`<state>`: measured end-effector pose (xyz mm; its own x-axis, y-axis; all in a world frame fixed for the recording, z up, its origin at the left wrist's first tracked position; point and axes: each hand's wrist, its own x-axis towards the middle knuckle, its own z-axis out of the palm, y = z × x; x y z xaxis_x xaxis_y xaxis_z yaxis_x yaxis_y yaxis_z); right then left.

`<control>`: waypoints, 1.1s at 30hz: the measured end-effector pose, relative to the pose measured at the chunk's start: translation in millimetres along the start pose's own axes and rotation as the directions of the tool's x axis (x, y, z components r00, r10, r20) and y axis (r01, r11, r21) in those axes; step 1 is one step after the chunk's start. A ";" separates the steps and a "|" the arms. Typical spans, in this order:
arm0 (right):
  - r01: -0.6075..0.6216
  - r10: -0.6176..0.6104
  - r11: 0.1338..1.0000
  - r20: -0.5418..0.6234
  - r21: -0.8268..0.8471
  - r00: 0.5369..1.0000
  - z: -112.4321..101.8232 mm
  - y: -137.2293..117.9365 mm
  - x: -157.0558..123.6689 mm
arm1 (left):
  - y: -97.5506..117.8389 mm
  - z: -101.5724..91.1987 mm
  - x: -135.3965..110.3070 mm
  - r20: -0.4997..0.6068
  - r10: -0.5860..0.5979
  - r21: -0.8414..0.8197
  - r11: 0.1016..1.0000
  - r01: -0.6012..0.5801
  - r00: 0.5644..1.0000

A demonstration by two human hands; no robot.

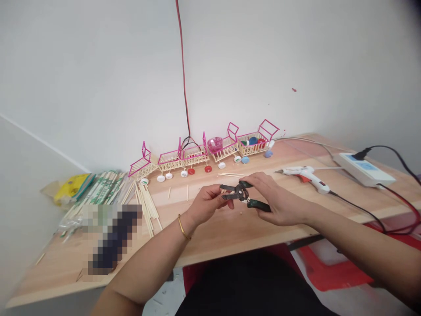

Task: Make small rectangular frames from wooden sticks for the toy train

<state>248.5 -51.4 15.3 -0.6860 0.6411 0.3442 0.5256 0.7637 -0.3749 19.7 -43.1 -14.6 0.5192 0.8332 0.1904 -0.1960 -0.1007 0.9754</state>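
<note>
Hands: right point(279, 199) grips pliers point(245, 195), left point(207, 204) pinches tip; glue gun point(304, 176), stick carts point(204, 153) behind.

Table point(230, 237): smooth matt pale wood. Pliers point(241, 195): dark metal, green plastic grips. Glue gun point(305, 175): glossy white plastic.

Pliers point(245, 196) noted as dark grey at the head with black-green handles, held over a pale light-wood counter point(230, 228); a gold bangle point(183, 228) is seen at the left wrist. Stick carts point(204, 153) along the wall are recorded as cream with magenta frames, on white, red and blue wheels. The glue gun point(307, 177) is white with an orange trigger; the power strip point(363, 169) white with a light blue panel, its cables black and red.
</note>
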 end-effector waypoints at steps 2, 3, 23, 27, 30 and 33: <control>-0.001 0.001 1.000 -0.001 0.000 1.000 0.2 -0.7 0.4 | 0.0 -0.5 -0.5 -0.009 0.004 0.021 1.000 -0.004 1.000; -0.001 0.001 1.000 -0.004 0.000 1.000 0.4 -0.7 0.4 | 0.1 -0.9 -0.8 -0.014 0.008 0.037 0.999 -0.008 1.000; -0.016 0.014 0.997 -0.024 -0.073 1.000 14.8 11.3 -7.2 | 1.6 4.2 -3.3 -0.010 0.054 0.181 0.982 -0.051 0.998; -0.046 0.046 0.999 -0.020 -0.005 0.999 17.6 10.9 -6.5 | -0.3 2.4 -0.7 -0.013 -0.010 0.157 0.987 0.012 1.000; -0.137 0.137 0.991 -0.032 0.010 0.990 8.4 11.8 -5.2 | -0.4 0.1 2.7 -0.016 -0.073 0.074 0.995 0.074 0.997; -0.337 0.334 0.929 -0.049 -0.155 0.941 -2.2 22.5 -11.2 | -1.3 -2.9 5.4 -0.002 -0.090 -0.058 0.994 0.090 0.996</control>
<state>269.2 -41.2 4.9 -0.4455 0.8621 0.2415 0.7973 0.5047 -0.3310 20.3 -36.9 -15.2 0.5334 0.8398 0.1015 -0.1965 0.0063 0.9805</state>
